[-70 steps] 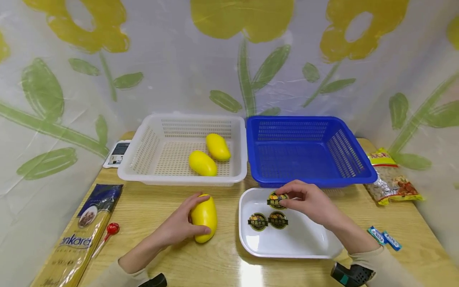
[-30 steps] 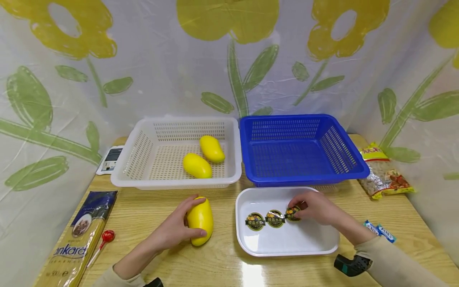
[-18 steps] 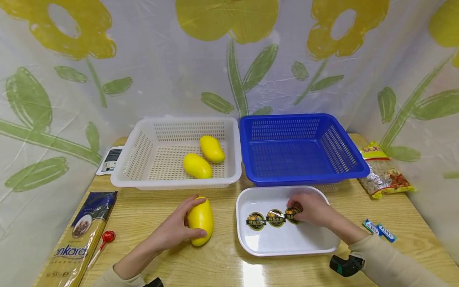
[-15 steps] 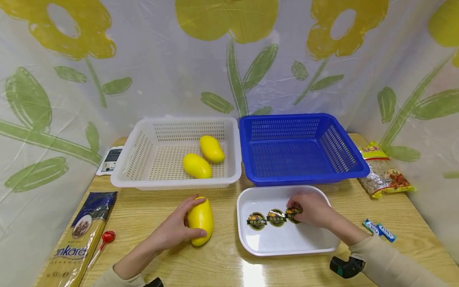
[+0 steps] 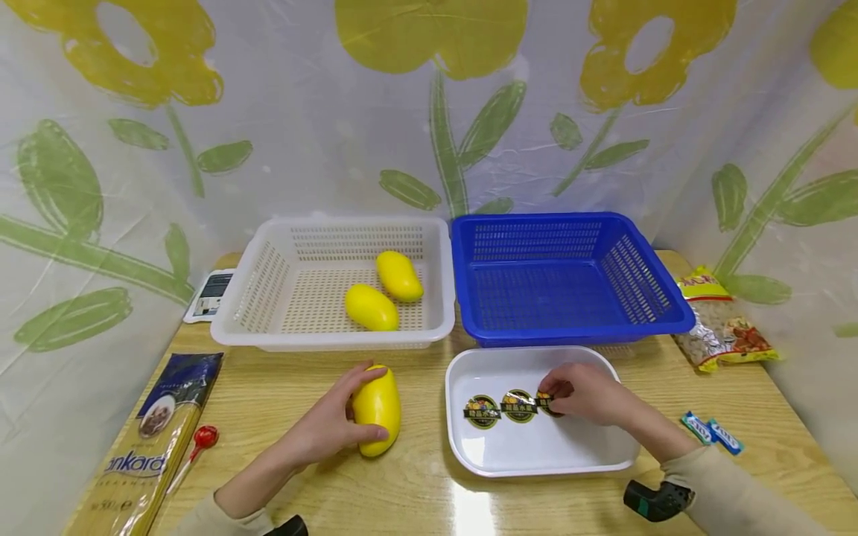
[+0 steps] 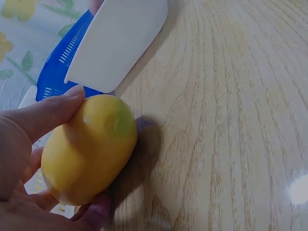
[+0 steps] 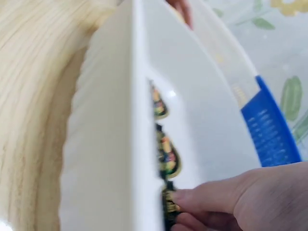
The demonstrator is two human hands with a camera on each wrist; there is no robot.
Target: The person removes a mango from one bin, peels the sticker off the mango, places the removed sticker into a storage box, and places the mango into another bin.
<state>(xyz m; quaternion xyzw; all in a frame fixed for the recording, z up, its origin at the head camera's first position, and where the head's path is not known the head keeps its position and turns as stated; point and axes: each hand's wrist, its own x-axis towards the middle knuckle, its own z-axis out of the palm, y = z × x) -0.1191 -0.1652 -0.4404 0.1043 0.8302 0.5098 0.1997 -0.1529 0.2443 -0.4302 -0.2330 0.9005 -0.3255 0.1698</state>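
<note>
On the table in front of the white basket, my left hand [image 5: 325,428] grips a yellow mango [image 5: 378,413], its thumb and fingers round the sides. The left wrist view shows a greenish patch at one end of this mango [image 6: 91,149]. My right hand [image 5: 593,394] reaches into a shallow white tray [image 5: 536,454] and pinches a round black-and-gold fruit sticker [image 5: 546,406], partly covered by the fingers. Two similar stickers, one at the left [image 5: 482,412] and one in the middle [image 5: 519,406], lie in the tray, in a row with it.
Two more mangoes [image 5: 372,307] lie in the white basket [image 5: 268,339]; a blue basket [image 5: 576,331] stands beside it. Pasta [image 5: 144,454] and a red lollipop [image 5: 205,437] lie at left. A snack bag [image 5: 727,331] and small blue wrapped sweets [image 5: 712,433] are at right.
My right hand has brought its sticker from the back of the tray forward and right, into line with the other two, then held nearly still. My left hand keeps its grip on the mango.
</note>
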